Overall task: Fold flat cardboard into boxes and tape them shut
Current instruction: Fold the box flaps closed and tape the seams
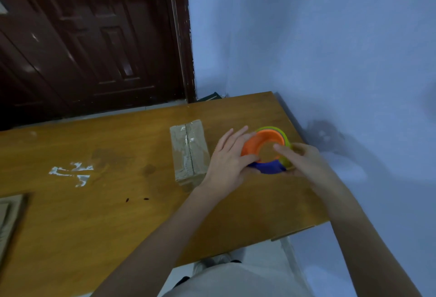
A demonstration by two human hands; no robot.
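- A flat brown cardboard sheet [9, 221] is lying at the brown wooden table's [118, 214] left edge, with open tabletop beyond it.
- A small taped brown cardboard box [190, 151] is sitting mid-table; no writing is readable.
- The left hand [226, 164] and right hand [304, 160], fingers curled, are gripping an orange, green and blue plastic tape dispenser [266, 150] near the table's far right corner.

Single head-mounted view, wide-angle, no second camera to overlap with. It looks forward and steeply down from above the near edge of the table [118, 202], tilted so the tabletop runs diagonally across frame. Close range: both forearms enter from the bottom and the hands sit right of centre. Upper frame takes in a dark door [89, 37] on the left and a blue wall [318, 37] on the right. Edges bend with lens distortion.
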